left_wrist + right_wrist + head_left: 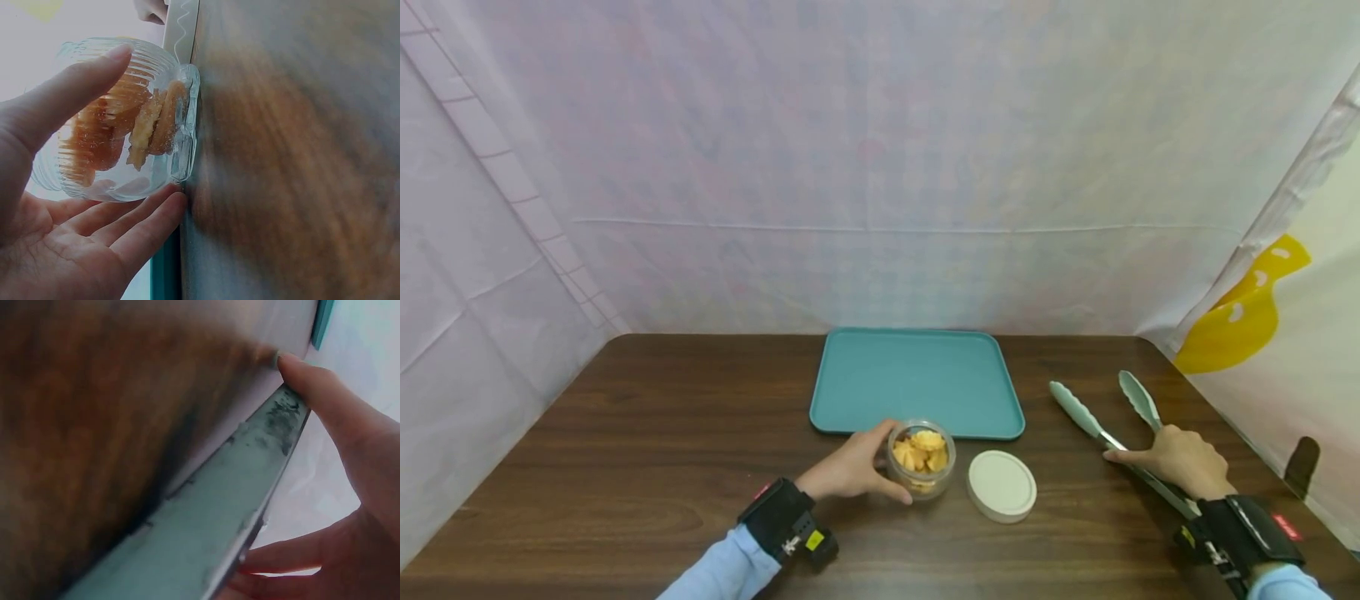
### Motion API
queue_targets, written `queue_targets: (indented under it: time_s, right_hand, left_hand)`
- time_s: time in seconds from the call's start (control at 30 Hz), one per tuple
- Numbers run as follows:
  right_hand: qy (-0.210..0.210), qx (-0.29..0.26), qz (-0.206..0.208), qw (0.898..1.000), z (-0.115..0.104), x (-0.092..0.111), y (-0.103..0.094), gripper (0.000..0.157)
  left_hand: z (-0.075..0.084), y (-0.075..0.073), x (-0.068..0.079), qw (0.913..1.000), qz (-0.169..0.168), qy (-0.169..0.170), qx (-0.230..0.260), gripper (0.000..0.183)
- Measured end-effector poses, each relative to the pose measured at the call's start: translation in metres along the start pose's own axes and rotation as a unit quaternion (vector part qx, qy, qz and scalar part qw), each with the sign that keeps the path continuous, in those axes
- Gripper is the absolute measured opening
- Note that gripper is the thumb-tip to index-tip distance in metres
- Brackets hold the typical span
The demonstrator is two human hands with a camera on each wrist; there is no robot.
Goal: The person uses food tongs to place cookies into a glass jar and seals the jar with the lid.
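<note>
A clear ribbed jar (922, 490) of yellow-orange wavy crackers (921, 451) stands uncapped on the table at the tray's front edge. My left hand (852, 468) holds it from the left, thumb on the near side and fingers round the far side; the left wrist view shows the thumb (81, 87) across the ribbed wall. At the right, my right hand (1187, 461) grips a pair of metal tongs (1112, 442) with pale green tips. Its thumb (325, 394) lies on one arm, its fingers at the other, and the tips spread apart, pointing away from me.
Right of the jar lies a round cream lid (1002, 486). A teal tray (917, 375) sits at the back middle of the dark wooden table (625, 467). Pale cloth (880, 167) hangs behind the table and along both sides, with a yellow shape (1232, 329) on the right one.
</note>
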State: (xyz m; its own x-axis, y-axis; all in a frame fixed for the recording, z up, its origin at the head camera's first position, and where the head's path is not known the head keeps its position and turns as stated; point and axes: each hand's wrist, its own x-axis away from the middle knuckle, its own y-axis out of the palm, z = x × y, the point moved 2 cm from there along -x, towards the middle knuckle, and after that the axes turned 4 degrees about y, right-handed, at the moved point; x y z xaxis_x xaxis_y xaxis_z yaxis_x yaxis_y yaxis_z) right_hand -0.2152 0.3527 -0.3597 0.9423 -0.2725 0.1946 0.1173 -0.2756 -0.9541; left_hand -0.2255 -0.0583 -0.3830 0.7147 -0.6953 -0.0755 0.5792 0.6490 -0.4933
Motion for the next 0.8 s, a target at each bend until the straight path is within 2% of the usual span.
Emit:
queue_targets:
  time_s: [0.17, 0.23, 0.3, 0.4, 0.47, 0.53, 0.6, 0.73, 0.8]
  right_hand:
    - [-0.006, 0.008, 0.001, 1.000, 0.000, 0.000, 0.003, 0.089]
    - [-0.022, 0.019, 0.028, 0.999, -0.003, 0.003, 0.005, 0.093]
    - [-0.054, 0.022, 0.082, 0.995, -0.009, 0.007, 0.008, 0.094]
    - [-0.137, 0.011, 0.176, 0.975, -0.025, 0.014, 0.009, 0.087]
    - [-0.205, -0.008, 0.205, 0.957, -0.040, 0.019, 0.009, 0.078]
    - [-0.263, -0.027, 0.196, 0.944, -0.057, 0.025, 0.010, 0.074]
    - [-0.305, -0.048, 0.165, 0.937, -0.072, 0.031, 0.014, 0.071]
    - [-0.359, -0.064, 0.109, 0.925, -0.098, 0.046, 0.029, 0.073]
    - [-0.373, -0.062, 0.078, 0.923, -0.107, 0.053, 0.038, 0.077]
  left_hand:
    - [-0.001, 0.000, -0.001, 1.0000, 0.001, 0.000, 0.000, 0.074]
    - [-0.001, 0.000, -0.001, 1.0000, 0.001, 0.001, -0.002, 0.073]
    - [-0.001, 0.000, -0.001, 1.0000, 0.000, 0.001, -0.002, 0.074]
    - [-0.001, 0.001, -0.001, 1.0000, 0.000, 0.002, -0.005, 0.074]
    - [-0.001, 0.001, 0.000, 1.0000, 0.001, 0.002, -0.005, 0.075]
    - [-0.001, 0.001, 0.000, 1.0000, 0.003, 0.002, -0.005, 0.074]
    - [0.000, 0.000, 0.000, 1.0000, 0.004, 0.003, -0.004, 0.074]
    - [0.000, 0.001, 0.000, 1.0000, 0.005, 0.006, -0.005, 0.072]
    - [0.001, 0.001, 0.000, 0.9999, 0.006, 0.008, -0.005, 0.072]
